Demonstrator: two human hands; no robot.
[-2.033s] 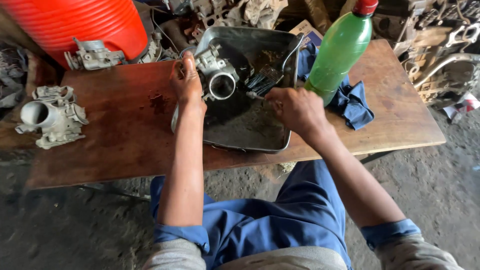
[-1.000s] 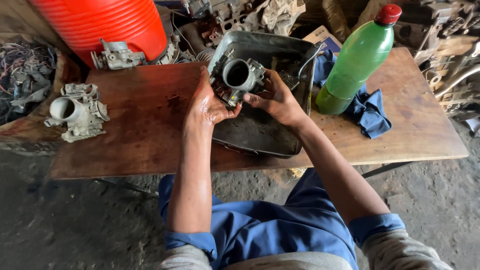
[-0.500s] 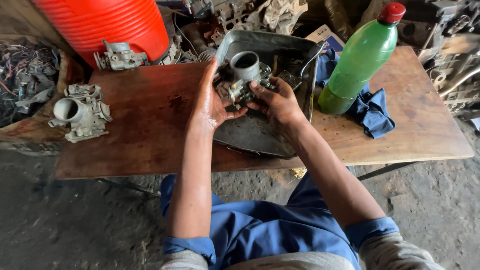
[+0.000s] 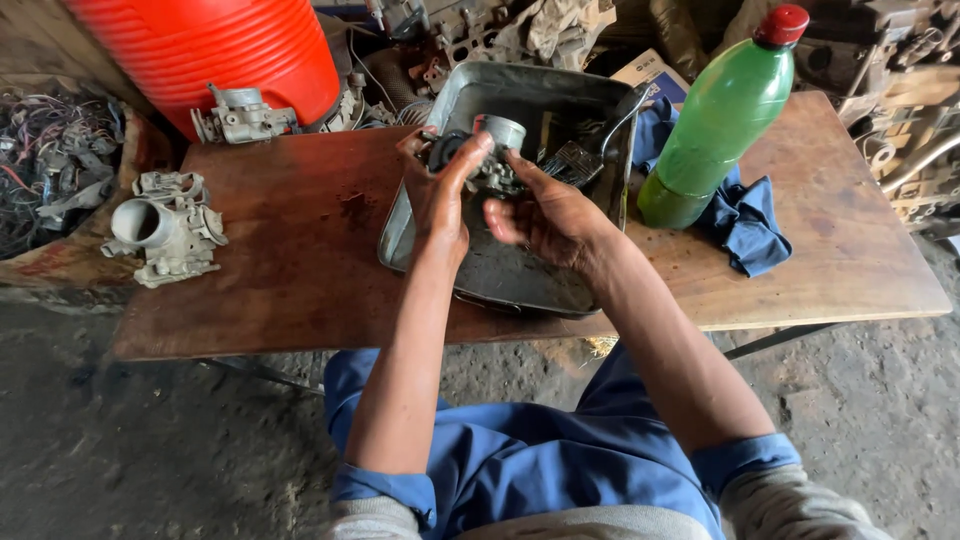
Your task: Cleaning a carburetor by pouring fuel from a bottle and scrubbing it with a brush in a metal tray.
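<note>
Grey metal carburettor [image 4: 487, 155] — clasped between both closed grips — above the tray [image 4: 520, 285].

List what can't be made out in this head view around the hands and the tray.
- Metal part, head view: mostly covered by the left hand and right hand; its lower half is unseen.
- Metal tray: what lies on its floor is hidden by both hands.
- Brush: bristle end partly behind the right hand.
- Orange container: top cut off by the frame edge.
</note>
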